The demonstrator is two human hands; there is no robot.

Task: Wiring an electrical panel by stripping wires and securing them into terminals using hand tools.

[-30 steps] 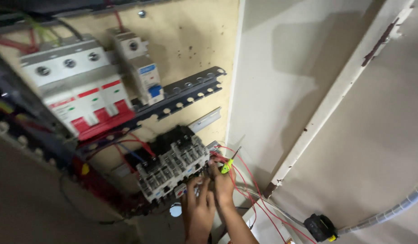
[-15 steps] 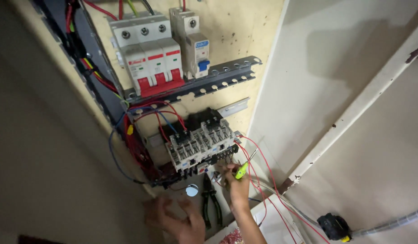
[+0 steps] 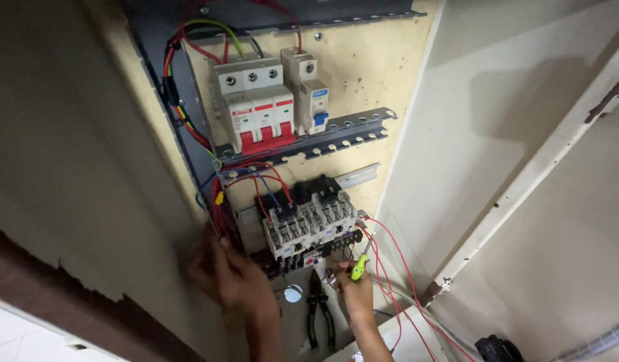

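Pliers with black handles [image 3: 318, 310] lie on the panel floor between my hands. My right hand [image 3: 354, 292] grips a small yellow-green screwdriver [image 3: 359, 265], tip at the grey contactor block [image 3: 311, 222]. My left hand [image 3: 230, 276] touches red wires [image 3: 222, 213]; grip unclear. Beyond, 3 red-and-white breakers [image 3: 257, 110] on a perforated grey rail [image 3: 336, 134].

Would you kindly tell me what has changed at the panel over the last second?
The left hand has left the right one and moved left and up to the red wire bundle beside the contactor. The right hand still holds the yellow-green screwdriver at the contactor's lower terminals. The pliers still lie below, and the breakers are unchanged.
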